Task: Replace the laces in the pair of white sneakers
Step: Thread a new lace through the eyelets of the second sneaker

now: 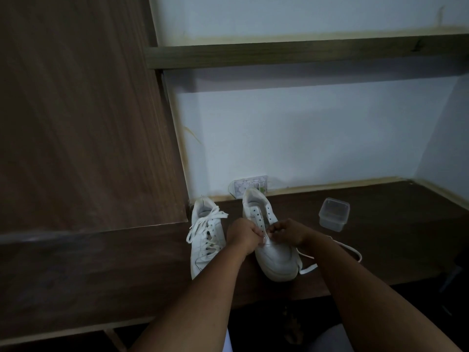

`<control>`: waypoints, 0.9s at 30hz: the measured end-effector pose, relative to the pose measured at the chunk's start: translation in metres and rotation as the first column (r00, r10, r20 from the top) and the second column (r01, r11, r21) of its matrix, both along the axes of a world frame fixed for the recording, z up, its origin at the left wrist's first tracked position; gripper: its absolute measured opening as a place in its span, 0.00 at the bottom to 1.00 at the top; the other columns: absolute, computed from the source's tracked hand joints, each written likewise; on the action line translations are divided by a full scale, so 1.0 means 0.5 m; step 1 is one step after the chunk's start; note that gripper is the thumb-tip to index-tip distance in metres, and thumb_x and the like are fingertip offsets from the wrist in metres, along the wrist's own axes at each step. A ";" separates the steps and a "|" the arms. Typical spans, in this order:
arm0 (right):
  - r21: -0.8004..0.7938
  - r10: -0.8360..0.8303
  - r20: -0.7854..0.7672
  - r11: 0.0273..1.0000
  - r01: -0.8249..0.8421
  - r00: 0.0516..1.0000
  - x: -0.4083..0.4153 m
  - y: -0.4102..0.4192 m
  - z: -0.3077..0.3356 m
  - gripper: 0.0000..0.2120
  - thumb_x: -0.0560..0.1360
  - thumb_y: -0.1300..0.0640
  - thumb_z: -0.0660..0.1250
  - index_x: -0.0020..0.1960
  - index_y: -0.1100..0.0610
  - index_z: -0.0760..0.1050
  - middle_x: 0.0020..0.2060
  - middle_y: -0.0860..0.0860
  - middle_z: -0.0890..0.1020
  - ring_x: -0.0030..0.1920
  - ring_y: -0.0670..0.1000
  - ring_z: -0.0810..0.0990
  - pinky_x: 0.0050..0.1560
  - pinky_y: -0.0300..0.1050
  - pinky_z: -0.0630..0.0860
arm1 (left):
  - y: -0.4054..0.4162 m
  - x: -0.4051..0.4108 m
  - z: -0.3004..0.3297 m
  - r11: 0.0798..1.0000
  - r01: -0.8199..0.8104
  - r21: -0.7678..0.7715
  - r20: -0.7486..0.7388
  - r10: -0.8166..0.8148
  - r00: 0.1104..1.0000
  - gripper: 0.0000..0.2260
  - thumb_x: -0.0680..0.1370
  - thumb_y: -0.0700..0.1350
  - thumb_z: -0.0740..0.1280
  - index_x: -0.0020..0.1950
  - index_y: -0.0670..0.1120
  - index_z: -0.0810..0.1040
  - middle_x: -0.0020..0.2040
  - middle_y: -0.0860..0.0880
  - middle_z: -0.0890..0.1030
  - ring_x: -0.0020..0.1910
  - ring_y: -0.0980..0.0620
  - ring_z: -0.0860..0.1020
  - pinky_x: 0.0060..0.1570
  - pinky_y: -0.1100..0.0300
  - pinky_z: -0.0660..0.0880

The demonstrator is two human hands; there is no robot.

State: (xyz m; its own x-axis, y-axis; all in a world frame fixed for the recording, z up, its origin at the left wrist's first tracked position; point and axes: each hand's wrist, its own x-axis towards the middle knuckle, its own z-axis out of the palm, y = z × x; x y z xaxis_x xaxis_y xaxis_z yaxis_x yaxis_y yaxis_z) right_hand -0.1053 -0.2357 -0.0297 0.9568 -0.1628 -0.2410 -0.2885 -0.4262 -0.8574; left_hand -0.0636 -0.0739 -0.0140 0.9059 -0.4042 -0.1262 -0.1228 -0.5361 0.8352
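Two white sneakers stand on the dark wooden desk (380, 237), toes toward me. The left sneaker (206, 240) is laced, with loose lace ends at its top. The right sneaker (272, 252) shows empty eyelets along its upper part. My left hand (242, 235) has curled fingers at the lowest eyelets of the right sneaker, and my right hand (286, 232) pinches there too. A white lace (337, 252) trails from under my right wrist across the desk to the right. The fingertips hide exactly how the lace sits in the eyelets.
A small clear plastic container (333, 214) sits on the desk to the right of the sneakers. A wall socket plate (250, 186) is behind the right sneaker. A tall wooden panel (83, 118) rises on the left and a shelf (304, 53) runs overhead.
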 end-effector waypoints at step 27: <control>-0.646 0.079 -0.048 0.758 -0.091 0.996 -0.013 0.027 0.067 0.12 0.78 0.54 0.64 0.55 0.59 0.80 0.52 0.56 0.81 0.52 0.53 0.79 0.53 0.47 0.75 | -0.011 -0.009 -0.001 0.980 0.024 0.198 0.159 -0.056 0.986 0.06 0.74 0.45 0.72 0.38 0.50 0.82 0.44 0.50 0.84 0.45 0.54 0.80 0.40 0.64 0.72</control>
